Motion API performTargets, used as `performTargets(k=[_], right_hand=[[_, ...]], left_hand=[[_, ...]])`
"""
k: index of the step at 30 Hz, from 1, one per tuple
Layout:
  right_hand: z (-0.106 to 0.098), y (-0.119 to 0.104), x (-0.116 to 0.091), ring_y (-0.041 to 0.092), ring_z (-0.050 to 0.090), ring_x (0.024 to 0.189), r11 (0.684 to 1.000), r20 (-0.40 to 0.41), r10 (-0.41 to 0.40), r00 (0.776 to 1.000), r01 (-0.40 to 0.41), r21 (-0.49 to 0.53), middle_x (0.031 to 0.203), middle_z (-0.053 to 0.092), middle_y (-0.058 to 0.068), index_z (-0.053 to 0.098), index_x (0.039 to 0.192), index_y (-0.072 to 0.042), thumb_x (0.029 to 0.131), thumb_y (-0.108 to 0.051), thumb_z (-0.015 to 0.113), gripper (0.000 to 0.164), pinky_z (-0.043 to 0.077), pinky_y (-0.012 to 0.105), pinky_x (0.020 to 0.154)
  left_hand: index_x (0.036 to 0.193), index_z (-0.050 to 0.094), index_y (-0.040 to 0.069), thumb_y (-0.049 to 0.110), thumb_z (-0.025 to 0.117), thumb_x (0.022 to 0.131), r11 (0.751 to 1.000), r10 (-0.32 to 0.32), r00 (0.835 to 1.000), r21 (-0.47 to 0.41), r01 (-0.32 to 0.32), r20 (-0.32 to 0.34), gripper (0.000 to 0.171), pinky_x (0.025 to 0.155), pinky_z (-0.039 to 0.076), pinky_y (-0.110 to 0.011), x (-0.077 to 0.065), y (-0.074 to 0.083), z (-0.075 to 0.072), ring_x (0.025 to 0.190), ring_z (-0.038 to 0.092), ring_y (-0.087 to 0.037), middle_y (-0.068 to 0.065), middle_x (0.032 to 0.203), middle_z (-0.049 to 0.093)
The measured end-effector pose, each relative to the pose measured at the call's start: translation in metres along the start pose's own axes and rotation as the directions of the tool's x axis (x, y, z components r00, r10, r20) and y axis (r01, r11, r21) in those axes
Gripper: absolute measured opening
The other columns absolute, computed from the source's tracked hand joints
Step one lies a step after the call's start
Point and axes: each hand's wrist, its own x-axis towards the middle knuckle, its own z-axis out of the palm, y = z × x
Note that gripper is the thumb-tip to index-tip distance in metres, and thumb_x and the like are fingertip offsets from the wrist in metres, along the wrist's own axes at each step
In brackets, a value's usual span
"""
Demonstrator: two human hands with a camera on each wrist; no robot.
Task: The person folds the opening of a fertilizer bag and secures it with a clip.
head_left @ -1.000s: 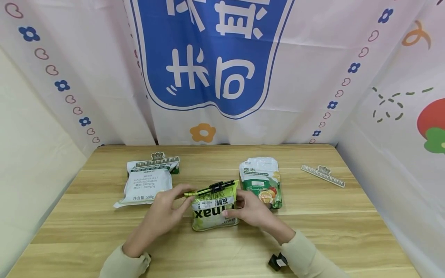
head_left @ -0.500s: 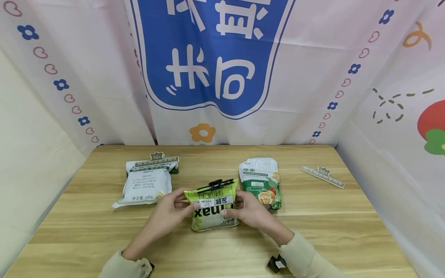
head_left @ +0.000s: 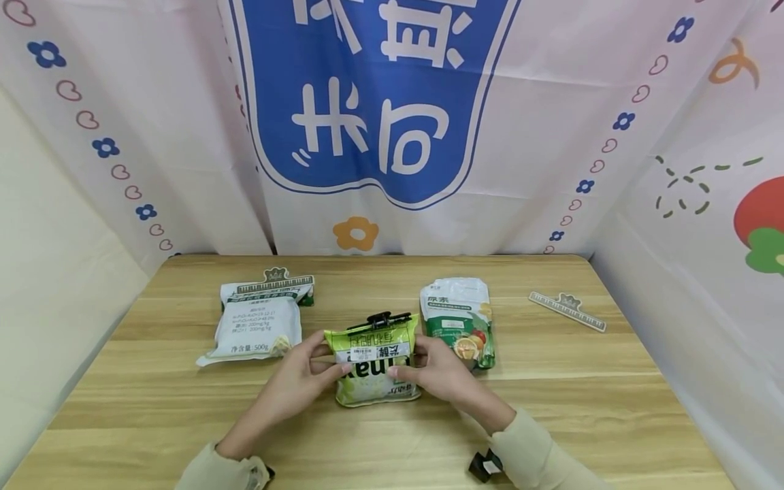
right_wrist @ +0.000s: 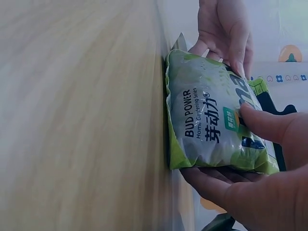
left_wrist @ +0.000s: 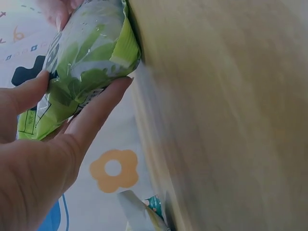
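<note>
A green and white fertilizer bag [head_left: 375, 393] stands at the front middle of the table, its folded top held by a black clip [head_left: 380, 322]. My left hand [head_left: 300, 373] grips the bag's left side, thumb on the front and fingers behind. On the opposite side my right hand [head_left: 444, 371] holds it the same way, its thumb pressing the printed front. "BUD POWER" lettering shows on the bag [right_wrist: 197, 110] in the right wrist view. The left wrist view has the left thumb and fingers on either side of the bag's end [left_wrist: 91, 62].
Back left on the wooden table [head_left: 367, 456] lies a white bag [head_left: 260, 327] with a piano-key clip [head_left: 275, 282] across its top. A white and green pouch [head_left: 456, 320] lies right of the hands. Farther right is a loose piano-key clip [head_left: 568, 312].
My left hand has moved from the bag's top left corner down onto its side. The bag's top has straightened up and the clip stands slightly higher. The right hand has hardly moved.
</note>
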Motion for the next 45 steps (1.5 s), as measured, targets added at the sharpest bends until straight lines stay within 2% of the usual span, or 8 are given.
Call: performTargets(k=[18,25,28,31,36,39,42,45], right_hand=[[0.0,-0.009,0.002,0.015,0.039,0.067,0.999,-0.023,0.018,1.0,-0.017,0.046,0.074,0.042,-0.001,0.044,0.081,-0.013,0.089,-0.036,0.085,0.047,0.036,0.023,0.057],[-0.002,-0.019,0.009,0.014,0.045,0.069,0.998,-0.038,0.028,0.999,-0.025,0.061,0.078,0.051,0.0,0.055,0.088,-0.011,0.09,-0.037,0.084,0.039,0.041,0.023,0.057],[-0.002,-0.021,0.013,0.018,0.056,0.079,0.996,-0.048,0.047,0.998,-0.043,0.082,0.09,0.063,0.005,0.065,0.104,-0.007,0.09,-0.037,0.083,0.038,0.051,0.029,0.064],[-0.002,-0.023,0.018,0.024,0.067,0.105,0.995,-0.074,0.06,0.995,-0.054,0.08,0.118,0.071,0.013,0.065,0.127,-0.003,0.092,-0.041,0.082,0.054,0.062,0.041,0.088],[-0.001,-0.026,0.023,0.038,0.064,0.128,0.995,-0.09,0.062,0.994,-0.055,0.084,0.138,0.065,0.025,0.06,0.136,0.0,0.095,-0.044,0.078,0.063,0.057,0.053,0.108],[0.0,-0.028,0.027,0.042,0.057,0.139,0.994,-0.096,0.075,0.993,-0.067,0.085,0.146,0.06,0.027,0.058,0.137,0.0,0.095,-0.047,0.076,0.065,0.051,0.058,0.114],[0.0,-0.028,0.032,0.031,0.068,0.112,0.991,-0.092,0.094,0.991,-0.085,0.101,0.122,0.069,0.016,0.062,0.124,-0.002,0.096,-0.047,0.075,0.054,0.061,0.047,0.095],[0.001,-0.029,0.039,0.017,0.053,0.074,0.987,-0.079,0.106,0.991,-0.095,0.131,0.089,0.059,0.003,0.062,0.111,-0.005,0.097,-0.044,0.075,0.044,0.048,0.032,0.065]], left_hand=[[0.145,0.056,0.001,0.016,0.077,0.096,1.0,-0.014,0.996,-0.008,0.014,-0.086,0.055,0.083,0.067,-0.031,0.006,0.012,-0.003,0.113,0.075,-0.041,-0.03,0.136,0.067],[0.14,0.061,0.003,0.021,0.078,0.096,0.999,-0.019,0.992,0.032,0.024,-0.125,0.051,0.09,0.065,-0.032,0.014,0.015,-0.008,0.116,0.075,-0.038,-0.026,0.133,0.071],[0.137,0.063,0.003,0.024,0.078,0.097,0.999,-0.01,0.991,0.036,0.015,-0.132,0.048,0.086,0.066,-0.031,0.017,0.017,-0.009,0.112,0.077,-0.036,-0.024,0.129,0.073],[0.133,0.065,0.002,0.027,0.077,0.097,1.0,-0.008,0.99,0.021,0.011,-0.14,0.045,0.079,0.067,-0.029,0.022,0.018,-0.011,0.105,0.079,-0.032,-0.024,0.125,0.074],[0.127,0.066,0.0,0.031,0.077,0.098,1.0,-0.021,0.985,0.019,0.025,-0.169,0.044,0.07,0.067,-0.03,0.03,0.019,-0.014,0.096,0.081,-0.028,-0.027,0.126,0.073],[0.109,0.065,0.001,0.034,0.076,0.098,0.999,-0.042,0.982,0.025,0.047,-0.182,0.036,0.067,0.068,-0.033,0.034,0.018,-0.015,0.086,0.08,-0.023,-0.02,0.107,0.077],[0.089,0.052,0.005,0.035,0.074,0.1,0.998,-0.066,0.982,0.012,0.069,-0.178,0.039,0.065,0.067,-0.039,0.039,0.017,-0.016,0.068,0.072,-0.016,-0.003,0.071,0.059],[0.091,0.051,0.004,0.037,0.072,0.101,0.996,-0.088,0.979,0.005,0.091,-0.182,0.041,0.066,0.067,-0.043,0.045,0.015,-0.017,0.064,0.067,-0.014,0.002,0.067,0.042]])
